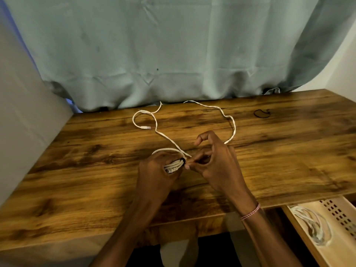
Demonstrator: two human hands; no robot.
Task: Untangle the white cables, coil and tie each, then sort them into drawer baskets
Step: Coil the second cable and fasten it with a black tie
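My left hand (157,170) grips a coiled bundle of white cable (174,165) above the middle of the wooden table (86,170). A black tie (184,160) wraps the bundle's right end, and my right hand (213,160) pinches that tie with thumb and fingertips. A loose white cable (232,128) runs from near my hands in loops across the back of the table, its plug end (146,127) lying at the centre left. A second black tie (261,113) lies at the back right.
An open drawer (300,228) sits at the lower right under the table edge, holding a basket (339,212) and a coiled white cable (312,226). A teal curtain (173,54) hangs behind the table. A grey wall (23,122) borders the left.
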